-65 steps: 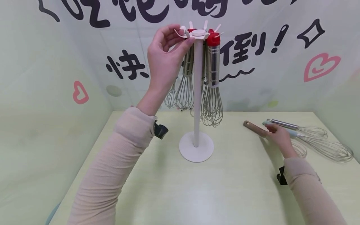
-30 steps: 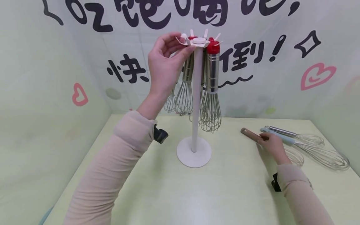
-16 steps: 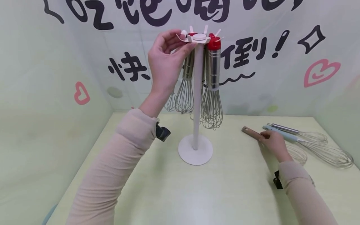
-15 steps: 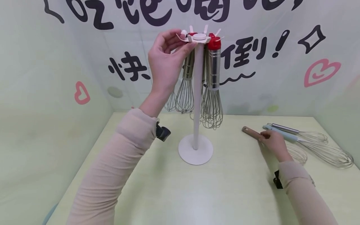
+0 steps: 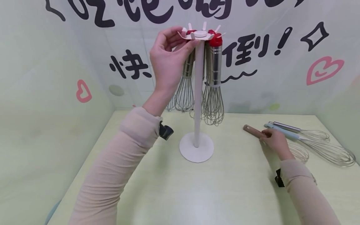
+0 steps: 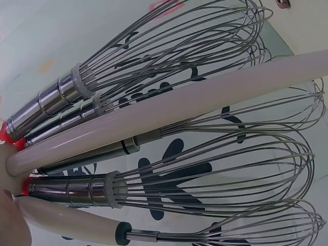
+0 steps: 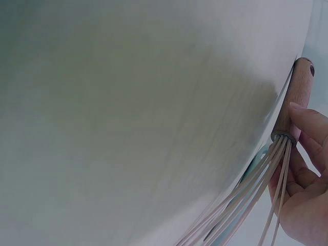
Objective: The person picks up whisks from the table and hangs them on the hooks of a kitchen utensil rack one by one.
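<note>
At the top of a white stand point(image 5: 198, 93), my left hand point(image 5: 168, 59) pinches the rim of the hooked rack point(image 5: 201, 33). Several whisks hang from its hooks; a red-capped steel whisk point(image 5: 215, 62) is on the right, and another steel whisk point(image 5: 188, 67) hangs behind the hand. In the left wrist view a whisk with a white handle point(image 6: 72, 220) hangs lowest. On the table at right, my right hand point(image 5: 277, 142) grips a whisk with a brown wooden handle point(image 5: 253, 131), thumb and fingers near the handle's lower end, as the right wrist view shows.
Beyond the right hand lie a whisk with a light-blue handle point(image 5: 287, 132) and a small steel-handled whisk point(image 5: 289, 127). The stand's round base point(image 5: 197, 153) rests mid-table point(image 5: 180, 193). Behind is a cloth backdrop point(image 5: 253, 93) with black lettering.
The right hand has shifted slightly left and now grips the wooden handle nearer its lower end. The left hand stays at the rack. The head view has shifted slightly.
</note>
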A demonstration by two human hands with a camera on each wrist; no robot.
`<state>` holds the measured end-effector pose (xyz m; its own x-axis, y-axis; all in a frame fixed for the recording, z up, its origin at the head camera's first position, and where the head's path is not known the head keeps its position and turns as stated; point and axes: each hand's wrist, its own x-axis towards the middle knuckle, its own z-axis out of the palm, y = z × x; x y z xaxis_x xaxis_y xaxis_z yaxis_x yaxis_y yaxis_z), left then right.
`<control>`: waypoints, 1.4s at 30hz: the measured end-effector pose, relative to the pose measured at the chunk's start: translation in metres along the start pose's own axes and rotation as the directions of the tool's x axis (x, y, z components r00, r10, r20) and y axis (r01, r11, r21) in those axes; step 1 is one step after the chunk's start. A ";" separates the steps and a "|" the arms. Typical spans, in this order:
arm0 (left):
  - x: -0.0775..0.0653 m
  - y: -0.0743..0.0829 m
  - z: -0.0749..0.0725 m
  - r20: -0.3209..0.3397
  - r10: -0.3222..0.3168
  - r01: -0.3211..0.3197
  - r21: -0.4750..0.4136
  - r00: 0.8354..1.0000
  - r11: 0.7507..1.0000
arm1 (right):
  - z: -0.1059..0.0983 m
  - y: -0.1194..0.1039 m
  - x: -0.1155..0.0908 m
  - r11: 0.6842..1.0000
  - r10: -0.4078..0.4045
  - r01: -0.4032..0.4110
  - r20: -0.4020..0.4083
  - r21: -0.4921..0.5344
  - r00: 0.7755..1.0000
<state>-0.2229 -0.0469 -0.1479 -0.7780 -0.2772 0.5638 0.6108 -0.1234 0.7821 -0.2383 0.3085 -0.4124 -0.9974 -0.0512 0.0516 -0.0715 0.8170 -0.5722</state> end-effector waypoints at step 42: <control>0.004 0.015 -0.018 0.138 0.095 -0.124 0.218 0.986 0.968 | -0.003 -0.003 0.000 0.999 -0.030 0.031 0.016 -0.032 0.999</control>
<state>-0.2140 -0.0676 -0.1383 -0.7292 -0.1533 0.6669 0.6556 0.1226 0.7451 -0.2382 0.3080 -0.4083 -0.9948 -0.0848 0.0561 -0.1017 0.8329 -0.5440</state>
